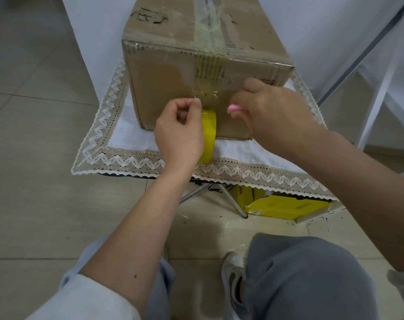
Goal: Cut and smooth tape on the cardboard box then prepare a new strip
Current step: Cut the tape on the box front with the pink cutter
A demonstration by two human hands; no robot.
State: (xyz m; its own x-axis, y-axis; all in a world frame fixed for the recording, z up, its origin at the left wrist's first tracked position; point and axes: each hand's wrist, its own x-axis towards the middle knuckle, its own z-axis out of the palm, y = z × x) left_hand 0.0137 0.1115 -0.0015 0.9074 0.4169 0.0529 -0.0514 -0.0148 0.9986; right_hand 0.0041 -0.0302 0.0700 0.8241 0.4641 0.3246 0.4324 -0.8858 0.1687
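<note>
Gripping the yellow tape roll (209, 135), the left hand (179, 132) curls around its near side, thumb and forefinger pinched together at the top where clear tape leaves the roll. That forearm rises from the lower left, wrist straight, sleeve (80, 296) pushed back to the elbow. The right hand (273, 113) comes in from the right with the forearm sloping down and across, knuckles up, fingers folded around a small pink tool (233, 109) whose tip pokes out toward the roll; only that tip shows, so what the tool is cannot be told. Both hands are closed on what they hold.

Nearest the camera are grey-trousered knees (307, 273) and a shoe (233, 280) on the tiled floor. Under the table edge lies a yellow carton (286, 207).

Beyond the hands stands the box (173, 88) on a white cloth (131, 132) with a lace zigzag border. The roll stands on edge just in front of the box's near face, and a glossy strip of tape (208, 92) runs up that face and over the top, where older tape looks wrinkled and torn.
</note>
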